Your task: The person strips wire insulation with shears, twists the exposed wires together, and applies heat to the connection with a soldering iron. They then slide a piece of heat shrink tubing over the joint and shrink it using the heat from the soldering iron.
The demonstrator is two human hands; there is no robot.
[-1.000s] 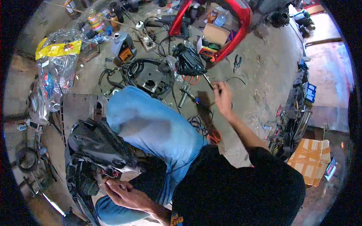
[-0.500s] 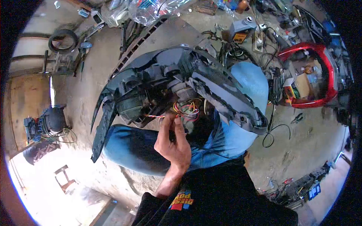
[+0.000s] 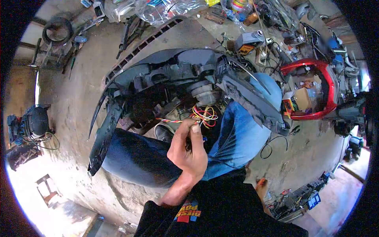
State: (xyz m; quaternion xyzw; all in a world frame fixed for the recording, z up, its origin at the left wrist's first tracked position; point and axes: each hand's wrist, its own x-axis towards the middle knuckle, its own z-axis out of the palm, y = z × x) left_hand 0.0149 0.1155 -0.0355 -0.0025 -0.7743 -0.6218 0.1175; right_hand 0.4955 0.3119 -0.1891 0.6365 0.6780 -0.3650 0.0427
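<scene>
My left hand (image 3: 188, 148) is closed in a pinch on thin multicoloured wires (image 3: 205, 114), which loop in red, yellow and white above the fingertips. A twisted red-and-white length (image 3: 167, 120) runs out to the left. Around and beyond the hand, a large curved dark plastic vehicle part (image 3: 173, 61) with round housings lies across my legs. Its long side arms reach down on both sides. Of my right hand (image 3: 261, 185), only a blurred bit of skin shows by the right edge of my black shirt; its fingers cannot be made out.
A red plastic frame (image 3: 331, 89) lies on the right with an open carton (image 3: 303, 99) inside its outline. A grey bottle (image 3: 250, 41), plastic bags (image 3: 169, 12) and cables stand or lie beyond. A tyre (image 3: 57, 31) is at far left, and electronic parts (image 3: 294, 201) are at lower right.
The view has shifted, and surrounding things sit differently in it. My left hand still pinches the wires, and the loops stand more in the open. More of my right hand shows.
</scene>
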